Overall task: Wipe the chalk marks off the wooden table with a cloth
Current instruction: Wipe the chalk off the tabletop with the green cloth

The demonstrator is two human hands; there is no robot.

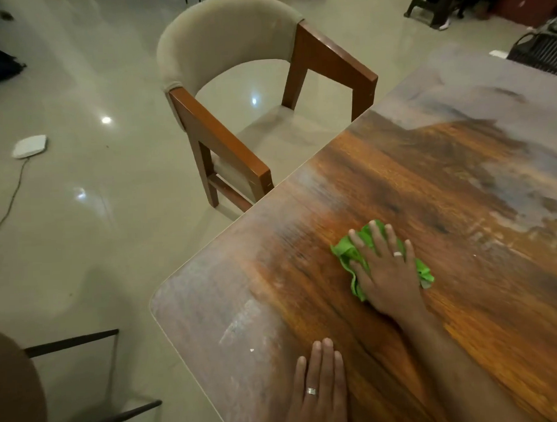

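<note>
One green cloth [348, 251] lies bunched on the wooden table [412, 181], pinned under my right hand [385, 267], fingers spread flat. My left hand [321, 383] rests flat near the table's edge, fingers straight and together. Pale chalk marks [211, 308] haze the corner. One armchair [235, 95] stands beside the table.

beige armchair [235, 86] near table corner; white device [29, 146] on floor.

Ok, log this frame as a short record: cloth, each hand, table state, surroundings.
cloth: green cloth, bunched on the wooden table
right hand: flat on the cloth, fingers spread
left hand: flat on bare wood near the table edge
chalk marks: hazy film at near corner and far side
surroundings: armchair at the table's edge
</note>
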